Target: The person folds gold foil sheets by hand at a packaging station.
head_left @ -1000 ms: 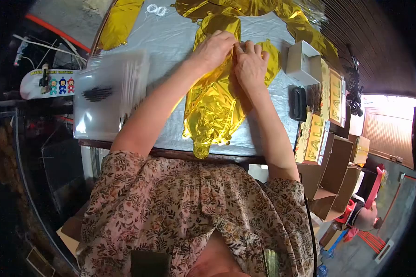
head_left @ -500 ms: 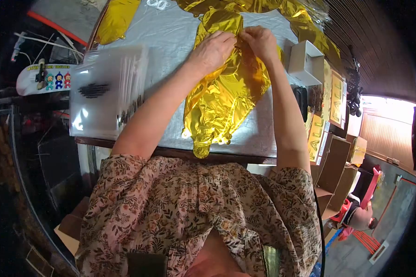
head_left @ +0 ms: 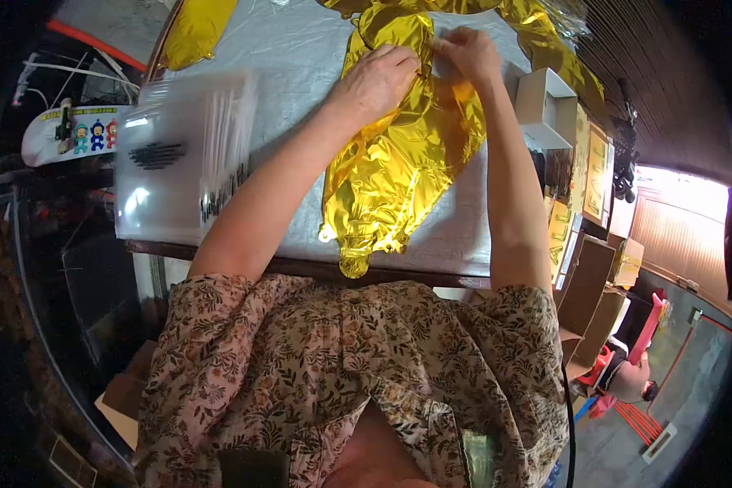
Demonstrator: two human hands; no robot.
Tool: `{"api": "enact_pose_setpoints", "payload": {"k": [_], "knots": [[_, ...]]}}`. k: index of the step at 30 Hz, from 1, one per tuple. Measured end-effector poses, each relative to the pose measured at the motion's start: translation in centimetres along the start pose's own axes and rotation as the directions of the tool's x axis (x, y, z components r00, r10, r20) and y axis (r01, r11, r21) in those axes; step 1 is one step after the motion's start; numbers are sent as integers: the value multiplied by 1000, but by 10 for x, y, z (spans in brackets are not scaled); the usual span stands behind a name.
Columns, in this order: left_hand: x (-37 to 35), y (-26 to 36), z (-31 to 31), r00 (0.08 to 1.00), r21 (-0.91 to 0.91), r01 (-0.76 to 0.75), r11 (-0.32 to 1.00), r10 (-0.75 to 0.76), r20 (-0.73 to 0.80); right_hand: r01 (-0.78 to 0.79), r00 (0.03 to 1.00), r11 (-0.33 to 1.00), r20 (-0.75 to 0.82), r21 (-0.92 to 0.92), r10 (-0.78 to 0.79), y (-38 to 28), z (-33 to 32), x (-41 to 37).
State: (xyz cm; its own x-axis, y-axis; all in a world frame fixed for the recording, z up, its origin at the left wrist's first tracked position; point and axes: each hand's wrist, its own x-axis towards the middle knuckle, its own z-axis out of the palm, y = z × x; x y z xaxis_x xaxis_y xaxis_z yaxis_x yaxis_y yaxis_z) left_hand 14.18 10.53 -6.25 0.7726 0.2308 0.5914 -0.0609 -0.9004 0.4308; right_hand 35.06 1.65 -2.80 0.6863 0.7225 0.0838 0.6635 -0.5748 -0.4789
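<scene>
A flat, shiny gold foil balloon (head_left: pixel 390 195) lies lengthwise on the silver-covered table, its narrow tabbed end towards me. Its upper part is folded inward. My left hand (head_left: pixel 380 81) is closed on this folded part, fingers bent and pressing against the foil. At the right edge of the fold is my right hand (head_left: pixel 472 58), its fingers curled and the thumb tip at the foil's edge. The exact grip of the right fingertips is partly hidden.
Clear plastic sleeves (head_left: pixel 183 159) lie on the left of the table (head_left: pixel 289 106). More gold foil (head_left: pixel 199 32) lies at the far left and far right. A white open box (head_left: pixel 546 110) stands at right, by cardboard boxes (head_left: pixel 587 276). Another person (head_left: pixel 626 378) is at far right.
My right hand has shifted up and slightly right along the foil's edge. My left hand stays on the fold, with little movement. The view has shifted slightly.
</scene>
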Motion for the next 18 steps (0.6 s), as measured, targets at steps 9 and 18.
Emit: {"api": "enact_pose_setpoints", "payload": {"k": [9, 18], "knots": [[1, -4, 2, 999, 30, -38, 999, 38, -2, 108, 992, 980, -48, -167, -118, -2, -1, -71], [1, -2, 0, 1000, 26, 0, 1000, 0, 14, 100, 946, 947, -266, -305, -185, 27, -5, -103]]}}
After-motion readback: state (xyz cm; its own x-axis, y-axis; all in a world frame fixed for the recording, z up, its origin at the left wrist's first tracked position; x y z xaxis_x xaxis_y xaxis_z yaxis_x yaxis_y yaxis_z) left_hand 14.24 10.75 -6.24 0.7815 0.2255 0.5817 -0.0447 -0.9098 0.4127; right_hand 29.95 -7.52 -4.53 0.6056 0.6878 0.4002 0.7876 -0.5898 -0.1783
